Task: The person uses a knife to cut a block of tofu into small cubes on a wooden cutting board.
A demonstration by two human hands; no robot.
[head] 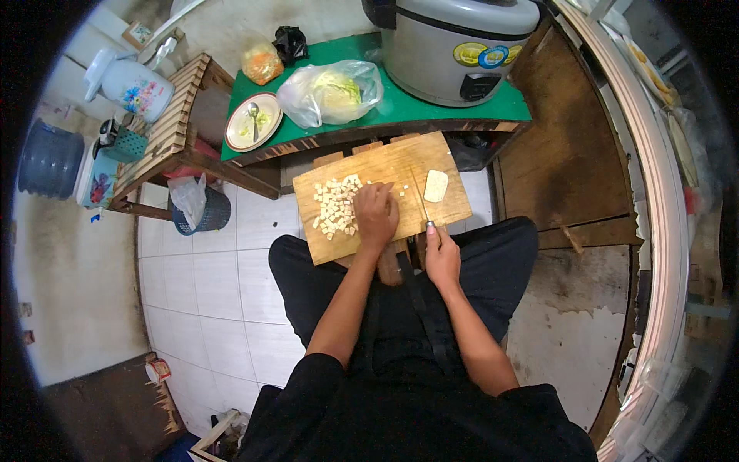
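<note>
A wooden cutting board (381,167) lies tilted in front of me, just above my lap. My right hand (443,260) grips the handle of a kitchen knife (420,193), whose thin blade points away across the board. To the right of the blade rests a pale slab of what looks like tempeh (436,186). Many small pale cubes (336,208) are spread over the board's left side. At their right edge is my left hand (376,212), palm down with fingers bent; what lies under it is hidden. A few stray bits sit between hand and blade.
Beyond the board, a green-topped low table (323,52) carries a large rice cooker (456,52), a bagged cabbage (338,92), a plate with a spoon (239,136) and a bag of orange-and-pale food (262,63). A plastic basket (216,211) stands on the tiled floor at left.
</note>
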